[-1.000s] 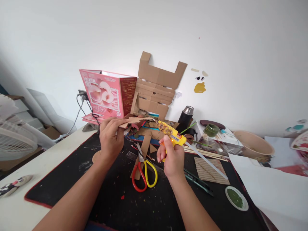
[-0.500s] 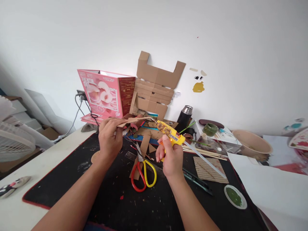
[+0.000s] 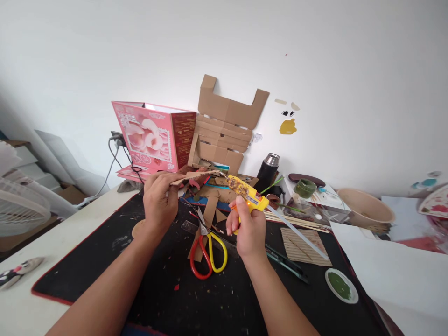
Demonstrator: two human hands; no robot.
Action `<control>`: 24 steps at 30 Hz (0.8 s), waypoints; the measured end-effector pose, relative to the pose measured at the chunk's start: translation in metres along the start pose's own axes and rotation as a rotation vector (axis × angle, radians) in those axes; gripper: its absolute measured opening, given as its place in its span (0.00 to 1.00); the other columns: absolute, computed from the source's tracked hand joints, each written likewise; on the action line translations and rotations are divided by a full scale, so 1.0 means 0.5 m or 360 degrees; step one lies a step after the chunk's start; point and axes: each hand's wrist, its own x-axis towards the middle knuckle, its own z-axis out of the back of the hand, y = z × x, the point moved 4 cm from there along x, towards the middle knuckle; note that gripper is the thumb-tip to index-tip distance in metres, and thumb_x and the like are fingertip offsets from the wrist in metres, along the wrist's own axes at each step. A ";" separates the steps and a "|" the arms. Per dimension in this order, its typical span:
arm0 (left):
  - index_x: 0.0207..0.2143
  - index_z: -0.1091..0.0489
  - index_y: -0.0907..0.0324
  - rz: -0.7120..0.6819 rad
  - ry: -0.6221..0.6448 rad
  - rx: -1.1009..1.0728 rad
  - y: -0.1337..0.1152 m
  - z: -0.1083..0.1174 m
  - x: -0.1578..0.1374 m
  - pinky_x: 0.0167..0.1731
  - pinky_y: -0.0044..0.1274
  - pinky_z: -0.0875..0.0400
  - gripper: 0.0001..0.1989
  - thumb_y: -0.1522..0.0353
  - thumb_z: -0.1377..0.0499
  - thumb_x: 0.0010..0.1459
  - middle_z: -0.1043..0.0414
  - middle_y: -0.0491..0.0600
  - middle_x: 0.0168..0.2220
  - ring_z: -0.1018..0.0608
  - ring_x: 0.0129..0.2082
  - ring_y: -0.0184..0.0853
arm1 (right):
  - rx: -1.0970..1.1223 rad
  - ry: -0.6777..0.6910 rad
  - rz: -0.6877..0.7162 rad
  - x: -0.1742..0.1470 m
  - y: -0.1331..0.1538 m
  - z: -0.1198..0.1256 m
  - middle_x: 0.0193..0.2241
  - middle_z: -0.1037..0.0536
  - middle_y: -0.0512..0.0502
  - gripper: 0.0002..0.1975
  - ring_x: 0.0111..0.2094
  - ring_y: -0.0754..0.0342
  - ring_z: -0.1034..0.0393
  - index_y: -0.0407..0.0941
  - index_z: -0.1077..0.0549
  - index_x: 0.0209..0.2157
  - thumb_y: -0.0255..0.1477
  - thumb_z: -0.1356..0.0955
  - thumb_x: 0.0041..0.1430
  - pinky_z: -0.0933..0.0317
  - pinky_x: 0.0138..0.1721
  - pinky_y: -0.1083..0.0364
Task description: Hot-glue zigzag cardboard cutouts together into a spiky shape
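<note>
Between the fingers and thumb of my left hand (image 3: 160, 198) is a thin piece of cardboard (image 3: 196, 175), held up off the mat and pointing right. My right hand (image 3: 248, 226) is wrapped round a yellow hot glue gun (image 3: 245, 190), its orange light lit and its barrel stained brown. The gun's nozzle is at the cardboard's right end; whether they touch I cannot tell. A long clear glue stick (image 3: 297, 233) sticks out of the gun's back. Below and between my hands, scissors (image 3: 209, 252) with one red and one yellow handle lie on a cardboard strip (image 3: 211, 210).
A black mat (image 3: 168, 294) covers the desk. Behind it stand a pink box (image 3: 149, 137), a folded-out cardboard sheet (image 3: 224, 126) and a black flask (image 3: 268, 171). At right lie a utility knife (image 3: 287, 265), corrugated cardboard (image 3: 304, 247) and a lid of green paint (image 3: 339, 285).
Hardly anything differs. Both hands hold the cardboard and the glue gun in nearly the same place, and the whole view has shifted very slightly.
</note>
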 end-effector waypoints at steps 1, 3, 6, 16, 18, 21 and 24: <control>0.41 0.20 0.56 -0.0005 -0.0004 -0.0001 -0.001 0.001 0.000 0.52 0.37 0.29 0.14 0.67 0.46 0.74 0.17 0.53 0.40 0.21 0.46 0.44 | 0.0002 0.0000 -0.0001 0.000 0.000 0.000 0.09 0.39 0.59 0.30 0.10 0.61 0.44 0.44 0.27 0.24 0.57 0.25 0.55 0.48 0.14 0.60; 0.41 0.20 0.56 -0.0010 -0.0010 -0.0001 -0.002 0.002 0.000 0.52 0.37 0.29 0.14 0.67 0.46 0.74 0.17 0.53 0.40 0.21 0.45 0.43 | 0.0006 -0.0003 -0.0007 0.000 0.000 -0.001 0.09 0.39 0.59 0.30 0.10 0.61 0.44 0.44 0.27 0.24 0.57 0.25 0.55 0.48 0.14 0.60; 0.42 0.19 0.55 -0.0016 -0.0005 0.0004 -0.003 0.003 0.001 0.52 0.37 0.29 0.14 0.67 0.46 0.74 0.16 0.52 0.41 0.21 0.46 0.44 | 0.0006 -0.0008 -0.0012 0.000 -0.001 0.000 0.09 0.39 0.59 0.30 0.10 0.61 0.44 0.44 0.27 0.24 0.58 0.25 0.55 0.48 0.14 0.60; 0.42 0.19 0.56 -0.0030 -0.0018 0.0023 0.001 0.001 -0.001 0.52 0.38 0.29 0.14 0.68 0.46 0.74 0.16 0.53 0.41 0.21 0.46 0.44 | 0.0003 -0.0012 -0.0016 -0.001 0.001 0.001 0.09 0.39 0.60 0.29 0.10 0.60 0.43 0.44 0.26 0.26 0.57 0.24 0.54 0.48 0.14 0.60; 0.42 0.19 0.56 -0.0024 -0.0006 0.0024 0.001 0.001 -0.001 0.53 0.38 0.29 0.14 0.68 0.46 0.74 0.16 0.53 0.41 0.21 0.46 0.44 | -0.0002 -0.0005 -0.0011 -0.001 0.000 0.001 0.09 0.39 0.60 0.29 0.10 0.60 0.42 0.44 0.26 0.26 0.57 0.25 0.55 0.47 0.14 0.60; 0.42 0.19 0.56 -0.0018 0.0005 0.0026 -0.001 0.001 0.000 0.53 0.38 0.29 0.14 0.68 0.46 0.74 0.16 0.53 0.41 0.21 0.46 0.44 | -0.0009 0.0002 -0.0011 -0.001 -0.001 0.000 0.09 0.39 0.60 0.29 0.09 0.60 0.43 0.44 0.26 0.26 0.57 0.25 0.55 0.48 0.13 0.60; 0.42 0.19 0.56 -0.0002 0.0010 0.0033 -0.002 0.001 0.001 0.53 0.38 0.29 0.15 0.68 0.47 0.74 0.16 0.53 0.41 0.21 0.45 0.44 | -0.0020 0.0006 -0.0005 -0.001 0.000 0.000 0.09 0.39 0.60 0.29 0.09 0.60 0.44 0.44 0.26 0.26 0.58 0.25 0.56 0.48 0.14 0.60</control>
